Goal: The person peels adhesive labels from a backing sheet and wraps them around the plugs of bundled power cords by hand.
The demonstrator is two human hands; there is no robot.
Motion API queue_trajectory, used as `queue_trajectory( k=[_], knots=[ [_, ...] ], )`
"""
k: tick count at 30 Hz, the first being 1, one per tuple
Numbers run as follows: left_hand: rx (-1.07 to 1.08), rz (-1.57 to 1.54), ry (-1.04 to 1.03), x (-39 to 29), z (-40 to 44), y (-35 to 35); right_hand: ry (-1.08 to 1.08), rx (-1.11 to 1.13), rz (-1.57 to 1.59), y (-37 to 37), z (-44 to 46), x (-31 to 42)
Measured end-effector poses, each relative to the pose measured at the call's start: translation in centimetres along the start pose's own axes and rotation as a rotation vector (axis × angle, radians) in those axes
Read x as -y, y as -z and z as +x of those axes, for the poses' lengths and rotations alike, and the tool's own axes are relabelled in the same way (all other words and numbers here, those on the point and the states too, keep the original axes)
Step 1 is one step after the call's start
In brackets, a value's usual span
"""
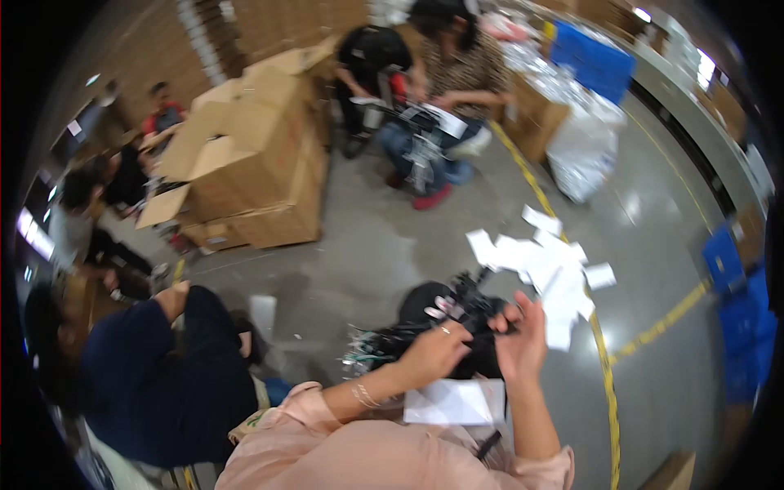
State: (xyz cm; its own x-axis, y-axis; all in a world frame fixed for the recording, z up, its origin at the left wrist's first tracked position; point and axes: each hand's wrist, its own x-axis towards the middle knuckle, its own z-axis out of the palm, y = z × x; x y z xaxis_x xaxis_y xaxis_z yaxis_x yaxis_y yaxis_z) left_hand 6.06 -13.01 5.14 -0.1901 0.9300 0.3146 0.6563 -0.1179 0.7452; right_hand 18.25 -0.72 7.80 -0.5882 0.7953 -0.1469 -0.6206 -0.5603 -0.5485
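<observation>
My left hand [435, 349] is closed, with fingers pinched on a bundle of thin black strips or cords [469, 304]; blur hides their exact kind. My right hand [520, 336] is raised beside it, fingers curled against the right end of the same black bundle. A loose heap of black strands with shiny silvery-green ends [371, 347] lies left of my left hand. Under my wrists, a white sheet or flat packet [453, 403] rests on my lap. A round black shape with a pinkish-white mark sits just beyond my left hand.
White papers [555, 282] are scattered on the floor ahead right, across yellow tape [600, 351]. Large cardboard boxes [245, 155] stand ahead left. A person in dark clothes [163, 376] sits close at my left; others sit farther off. Blue bins [743, 343] stand right.
</observation>
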Motion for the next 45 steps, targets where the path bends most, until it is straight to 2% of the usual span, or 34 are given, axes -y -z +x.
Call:
queue_trajectory(
  k=[2, 4, 6, 8, 10, 12, 14, 16, 17, 20, 24, 26, 28, 30, 31, 32, 34, 36, 39, 45],
  knots=[
    [-0.149, -0.001, -0.132, 0.6, 0.5, -0.6, -0.009, 0.111, 0.045, -1.3, -0.5, -0.4],
    [-0.11, 0.069, -0.158, 2.4, 0.0, -1.5, 0.04, 0.149, -0.096, -3.7, -2.1, -1.0],
    [-0.078, -0.128, -0.097, 2.3, -0.1, -0.3, 0.063, 0.24, -0.153, -4.0, -2.5, -1.6],
    [-0.053, -0.084, -0.102, 1.7, -0.1, 0.5, 0.069, 0.208, -0.19, -4.3, -2.5, -1.4],
    [-0.028, -0.09, -0.057, 1.0, 0.1, 1.3, 0.089, 0.229, -0.225, -2.9, -2.2, -1.4],
    [-0.033, -0.119, -0.029, 1.3, 0.1, 1.1, 0.084, 0.117, -0.319, -0.1, -1.7, -2.1],
    [-0.046, -0.094, -0.038, 1.7, 0.2, 1.0, 0.102, 0.17, -0.415, 3.4, -1.0, -2.7],
    [0.029, -0.084, 0.043, 1.6, 0.4, 1.3, 0.157, 0.232, -0.612, 5.0, -0.6, -3.0],
    [0.028, -0.086, 0.042, 1.6, 0.4, 1.2, 0.144, 0.25, -0.588, 5.8, -0.4, -2.9],
    [0.013, -0.082, 0.052, 2.1, 0.5, 1.0, 0.148, 0.319, -0.687, 5.4, -0.5, -2.5],
    [-0.024, -0.124, -0.041, 2.7, 0.5, 1.8, 0.127, 0.32, -0.811, 5.1, -0.6, -1.4],
    [-0.008, -0.157, 0.003, 2.3, 0.6, 2.7, 0.179, 0.364, -0.96, 6.3, -0.4, -0.7],
    [0.045, -0.255, 0.089, 2.3, 1.0, 3.5, 0.178, 0.34, -0.935, 5.7, -0.5, -0.4],
    [0.12, -0.287, 0.118, 1.9, 1.5, 4.5, 0.086, 0.384, -0.98, 5.6, -0.3, 0.1],
    [0.098, -0.349, 0.156, 2.5, 1.6, 4.3, 0.087, 0.418, -0.967, 5.6, 0.1, 0.2],
    [0.117, -0.557, 0.248, 3.3, 1.9, 3.7, 0.061, 0.425, -0.977, 5.2, 0.4, 0.4],
    [0.011, -0.702, 0.284, 4.2, 2.6, 2.8, 0.03, 0.462, -0.989, 4.6, 0.9, 1.1],
    [0.036, -0.745, 0.397, 4.7, 3.0, 3.5, -0.049, 0.423, -0.862, 4.7, 1.5, 0.8],
    [0.156, -0.757, 0.448, 5.0, 3.5, 4.7, -0.086, 0.389, -0.935, 4.6, 1.8, 0.9],
    [0.141, -0.774, 0.524, 4.4, 3.8, 5.1, -0.161, 0.265, -1.069, 4.4, 2.7, 0.5]
  ],
)
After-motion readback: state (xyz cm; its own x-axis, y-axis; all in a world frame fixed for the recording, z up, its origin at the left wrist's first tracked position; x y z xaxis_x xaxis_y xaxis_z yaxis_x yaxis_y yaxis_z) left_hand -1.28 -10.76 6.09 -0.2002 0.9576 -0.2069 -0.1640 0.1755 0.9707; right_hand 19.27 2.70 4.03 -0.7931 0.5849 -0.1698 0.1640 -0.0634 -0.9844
